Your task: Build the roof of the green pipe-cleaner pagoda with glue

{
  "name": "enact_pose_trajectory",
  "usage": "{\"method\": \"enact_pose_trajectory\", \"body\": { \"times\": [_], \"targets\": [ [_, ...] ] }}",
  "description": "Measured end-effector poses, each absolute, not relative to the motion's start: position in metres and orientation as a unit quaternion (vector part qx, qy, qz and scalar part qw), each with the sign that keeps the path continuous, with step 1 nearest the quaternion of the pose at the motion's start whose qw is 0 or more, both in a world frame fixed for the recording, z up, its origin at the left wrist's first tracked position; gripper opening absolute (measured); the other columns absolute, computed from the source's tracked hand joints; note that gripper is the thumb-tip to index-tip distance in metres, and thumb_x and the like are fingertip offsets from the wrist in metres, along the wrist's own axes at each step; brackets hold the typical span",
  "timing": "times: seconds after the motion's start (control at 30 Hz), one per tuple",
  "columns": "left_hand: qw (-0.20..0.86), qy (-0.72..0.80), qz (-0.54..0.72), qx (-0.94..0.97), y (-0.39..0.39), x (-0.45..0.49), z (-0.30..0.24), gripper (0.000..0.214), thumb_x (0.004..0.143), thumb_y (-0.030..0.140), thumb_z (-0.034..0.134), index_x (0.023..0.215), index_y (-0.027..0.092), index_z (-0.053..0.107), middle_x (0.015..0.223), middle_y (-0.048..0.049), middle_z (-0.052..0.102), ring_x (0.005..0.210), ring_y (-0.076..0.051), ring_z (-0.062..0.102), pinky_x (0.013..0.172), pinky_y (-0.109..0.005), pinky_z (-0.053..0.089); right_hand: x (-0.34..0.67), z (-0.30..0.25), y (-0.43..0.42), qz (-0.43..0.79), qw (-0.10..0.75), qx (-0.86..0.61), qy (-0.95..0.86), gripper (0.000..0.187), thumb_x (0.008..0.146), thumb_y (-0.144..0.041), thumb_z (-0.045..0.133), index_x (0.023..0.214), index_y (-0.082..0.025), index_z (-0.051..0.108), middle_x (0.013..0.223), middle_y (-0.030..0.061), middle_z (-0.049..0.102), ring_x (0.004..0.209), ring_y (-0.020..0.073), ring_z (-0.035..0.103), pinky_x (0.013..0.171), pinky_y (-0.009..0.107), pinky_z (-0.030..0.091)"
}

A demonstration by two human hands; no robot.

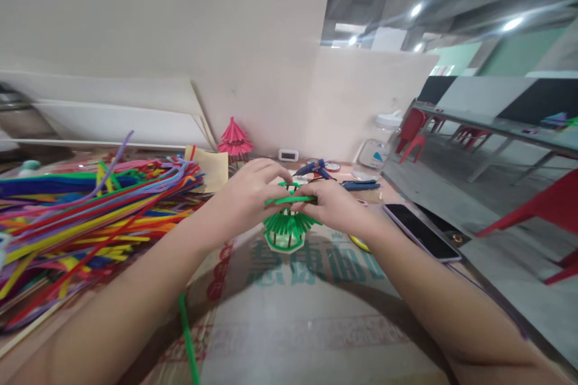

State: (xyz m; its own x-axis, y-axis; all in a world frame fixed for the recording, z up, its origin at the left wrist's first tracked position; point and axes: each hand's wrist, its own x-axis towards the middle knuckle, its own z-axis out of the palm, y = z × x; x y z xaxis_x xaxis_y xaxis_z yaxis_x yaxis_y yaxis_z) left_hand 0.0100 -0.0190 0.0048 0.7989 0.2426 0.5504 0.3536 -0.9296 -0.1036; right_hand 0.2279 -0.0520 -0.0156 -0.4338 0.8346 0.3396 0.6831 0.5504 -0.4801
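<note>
A small green pagoda-like model (289,225) stands upright on the cardboard in the middle, with a fringed green skirt of pipe cleaner pieces and brown posts. Over its upper part, my left hand (253,195) and my right hand (336,204) meet from either side. Between them a green pipe cleaner (291,199) lies nearly level, pinched by the fingers of both hands. The fingertips partly hide the model's top. Another green pipe cleaner (187,337) lies on the cardboard near my left forearm.
Many coloured pipe cleaners (90,216) heap at left. Behind the hands are a pink model (235,139), a small white clock (288,155), a blue glue gun (316,168) and pliers (361,185). A plastic jug (377,147) and phone (422,231) sit right.
</note>
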Motion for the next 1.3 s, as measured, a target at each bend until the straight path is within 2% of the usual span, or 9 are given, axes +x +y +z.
{"method": "enact_pose_trajectory", "body": {
  "times": [0.13,0.23,0.33,0.43,0.53,0.7,0.9,1.13,1.3],
  "targets": [
    [-0.018,-0.172,-0.288,-0.942,-0.016,0.007,0.006,0.018,0.095,0.032,0.063,0.106,0.022,0.074,0.121,-0.0104,0.068,0.115,-0.026,0.062,0.098,-0.041,0.049,0.227,-0.015,-0.053,0.150,0.279,-0.440,-0.840,0.022,0.090,-0.022,0.063,0.107,-0.024,0.077,0.099,0.0029,0.078,0.088,0.0203,0.069,0.078,0.029,0.046],
    [-0.147,-0.213,-0.313,-0.914,-0.020,0.004,0.014,0.028,0.095,0.034,0.060,0.119,0.022,0.069,0.129,-0.0097,0.065,0.119,-0.023,0.062,0.097,-0.035,0.051,0.226,-0.011,-0.055,0.149,0.283,-0.446,-0.836,0.021,0.088,-0.021,0.064,0.106,-0.020,0.075,0.095,0.0037,0.077,0.083,0.0194,0.067,0.074,0.029,0.045],
    [-0.185,-0.322,-0.365,-0.854,-0.027,0.003,0.023,0.027,0.090,0.038,0.064,0.107,0.018,0.071,0.106,-0.0065,0.074,0.099,-0.021,0.068,0.086,-0.031,0.053,0.229,-0.004,-0.059,0.148,0.300,-0.454,-0.826,0.021,0.087,-0.025,0.066,0.106,-0.018,0.073,0.093,0.0041,0.075,0.078,0.0179,0.065,0.070,0.028,0.045],
    [-0.186,-0.408,-0.403,-0.798,-0.033,0.002,0.030,0.021,0.081,0.037,0.072,0.079,0.017,0.071,0.079,-0.0024,0.073,0.077,-0.018,0.067,0.071,-0.027,0.050,0.238,0.008,-0.064,0.147,0.343,-0.454,-0.809,0.026,0.093,-0.034,0.060,0.112,-0.018,0.070,0.101,0.0048,0.075,0.082,0.0179,0.066,0.072,0.028,0.046],
    [-0.163,-0.421,-0.411,-0.792,-0.034,0.000,0.033,0.022,0.077,0.037,0.076,0.071,0.018,0.068,0.074,-0.0009,0.073,0.070,-0.016,0.065,0.064,-0.026,0.047,0.249,0.018,-0.067,0.125,0.389,-0.448,-0.796,0.033,0.102,-0.036,0.044,0.109,-0.018,0.071,0.103,0.0063,0.075,0.092,0.0199,0.067,0.080,0.031,0.047],
    [-0.158,-0.378,-0.408,-0.816,-0.035,-0.003,0.034,0.017,0.086,0.033,0.067,0.083,0.019,0.075,0.080,-0.0009,0.076,0.076,-0.017,0.069,0.072,-0.025,0.052,0.258,0.022,-0.068,0.045,0.409,-0.476,-0.777,0.025,0.097,-0.025,0.050,0.105,-0.018,0.072,0.091,0.0053,0.076,0.082,0.0194,0.068,0.073,0.029,0.047],
    [-0.183,-0.352,-0.408,-0.822,-0.042,0.001,0.030,0.024,0.094,0.032,0.059,0.105,0.021,0.077,0.094,-0.0029,0.080,0.089,-0.019,0.075,0.080,-0.027,0.057,0.255,0.021,-0.069,0.022,0.387,-0.458,-0.800,0.023,0.096,-0.021,0.052,0.104,-0.020,0.073,0.102,0.0050,0.078,0.090,0.0205,0.070,0.076,0.030,0.049],
    [-0.137,-0.371,-0.401,-0.826,-0.046,0.008,0.030,0.014,0.083,0.034,0.073,0.084,0.021,0.077,0.083,-0.0007,0.079,0.077,-0.017,0.072,0.068,-0.024,0.054,0.254,0.025,-0.072,0.031,0.380,-0.440,-0.813,0.019,0.097,-0.020,0.053,0.100,-0.019,0.072,0.103,0.0053,0.077,0.094,0.0210,0.069,0.081,0.032,0.049],
    [-0.102,-0.370,-0.392,-0.836,-0.047,0.008,0.028,0.018,0.086,0.036,0.069,0.082,0.018,0.069,0.080,0.0004,0.073,0.076,-0.016,0.067,0.069,-0.023,0.052,0.254,0.026,-0.072,0.028,0.378,-0.432,-0.819,0.019,0.097,-0.017,0.052,0.100,-0.018,0.071,0.104,0.0055,0.076,0.096,0.0199,0.070,0.081,0.030,0.049]
  ]
}}
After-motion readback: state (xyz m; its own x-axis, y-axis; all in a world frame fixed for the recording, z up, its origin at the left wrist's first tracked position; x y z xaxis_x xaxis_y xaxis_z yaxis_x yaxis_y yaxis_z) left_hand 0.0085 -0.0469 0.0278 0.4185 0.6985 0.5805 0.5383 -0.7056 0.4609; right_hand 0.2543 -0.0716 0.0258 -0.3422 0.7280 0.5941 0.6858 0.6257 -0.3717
